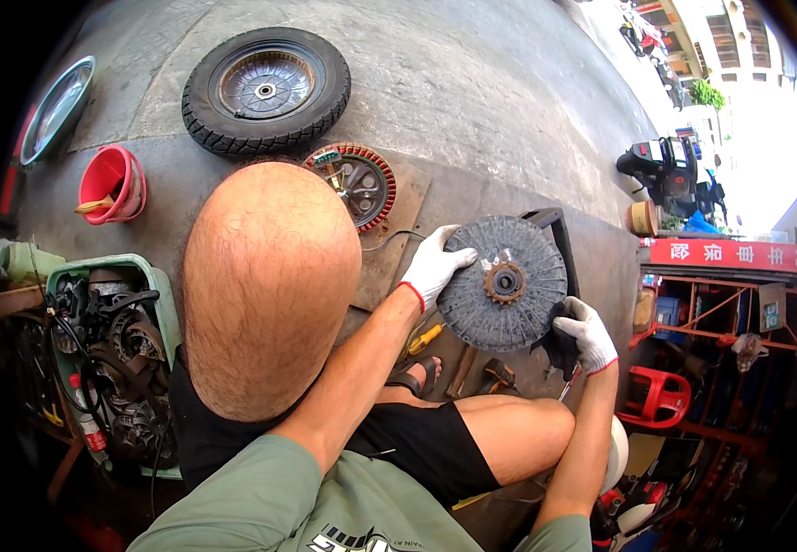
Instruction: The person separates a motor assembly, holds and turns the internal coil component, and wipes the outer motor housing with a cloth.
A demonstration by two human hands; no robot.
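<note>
Gripping the upper-left rim of a grey ribbed hub cover (pixel 467 308), the gloved left hand (pixel 437 267) rests its thumb on the face; the gloved right hand (pixel 588 337), at the lower-right rim, is closed on a black cloth (pixel 560 351), though whether it also bears on the cover I cannot tell; the round cover, with no long axis, lies between the hands, its rusty sprocket (pixel 506 297) facing the wearer and nearer the left thumb; below sits a power drill (pixel 499 373); past the left hand, a red-wound stator (pixel 362 190), then a tyred wheel (pixel 266 90), lie on the concrete floor (pixel 472 110).
</note>
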